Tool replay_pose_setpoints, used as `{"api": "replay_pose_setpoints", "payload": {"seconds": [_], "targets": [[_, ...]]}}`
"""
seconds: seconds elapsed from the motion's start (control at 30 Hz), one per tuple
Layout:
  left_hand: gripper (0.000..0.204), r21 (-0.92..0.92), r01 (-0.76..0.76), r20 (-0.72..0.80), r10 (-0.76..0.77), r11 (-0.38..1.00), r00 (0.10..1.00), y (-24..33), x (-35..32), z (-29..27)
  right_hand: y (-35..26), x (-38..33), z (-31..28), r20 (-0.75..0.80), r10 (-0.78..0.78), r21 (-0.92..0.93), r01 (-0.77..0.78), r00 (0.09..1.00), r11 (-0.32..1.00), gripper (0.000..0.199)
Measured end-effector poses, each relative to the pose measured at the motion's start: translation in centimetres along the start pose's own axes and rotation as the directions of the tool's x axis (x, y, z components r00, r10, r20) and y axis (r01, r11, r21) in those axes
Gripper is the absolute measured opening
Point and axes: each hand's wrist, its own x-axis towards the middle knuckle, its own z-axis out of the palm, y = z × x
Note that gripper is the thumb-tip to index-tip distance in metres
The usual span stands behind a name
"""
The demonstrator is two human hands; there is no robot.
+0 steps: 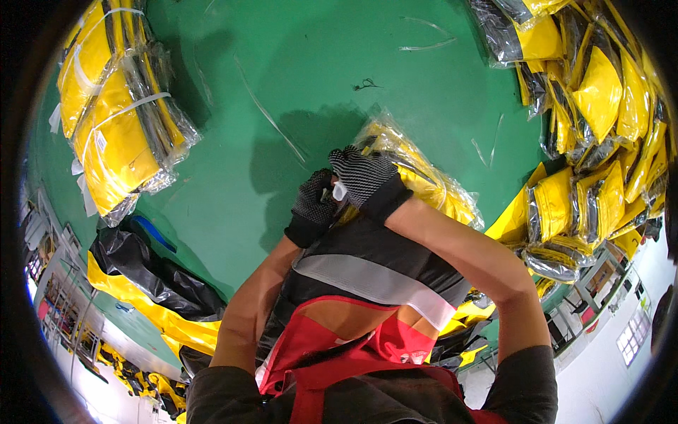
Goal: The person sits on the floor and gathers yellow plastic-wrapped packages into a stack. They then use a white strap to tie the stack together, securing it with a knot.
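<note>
Both gloved hands are on 1 clear-bagged yellow garment pack (424, 177) lying on the green floor (282, 92). Right hand (364, 177) presses flat on top, fingers spread; left hand (314, 205) pinches the bag's near edge.

The bag (417, 173) is a clear plastic one stuffed with folded yellow garments, dark trim showing through the film. It sits on the green table, lying slantwise from upper left to lower right, its plastic crinkled and glossy under the light. Its near end is under two gloved hands: the right hand (364, 177), in a black dotted knit glove, presses down on the top of that end, and the left hand (313, 205), gloved the same, pinches just beside it, with a small white scrap showing between the two. The far end of the bag lies free, mouth loosely flared.
</note>
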Motion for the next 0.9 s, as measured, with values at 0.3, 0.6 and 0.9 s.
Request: {"api": "replay_pose_setpoints", "payload": {"seconds": [0.3, 0.6, 0.9], "targets": [[0.019, 0.154, 0.004, 0.254, -0.044, 0.988, 0.966, 5.1, 1.7, -4.3, 0.4, -0.5, -0.4, 0.103, -0.113, -0.131, 0.126, 0.988, 0.983, 0.025], [0.023, 0.029, 0.093, 0.283, -0.097, 0.995, 0.954, 4.2, 2.1, -5.2, -0.2, -0.7, -0.8, 0.093, -0.16, -0.169, 0.174, 0.983, 0.97, 0.02], [0.014, 0.56, -0.195, -0.088, 0.293, 0.805, 0.952, 3.2, 2.6, -4.4, 0.6, -0.8, 0.8, 0.003, -0.201, -0.196, 0.198, 0.98, 0.961, 0.022]]}}
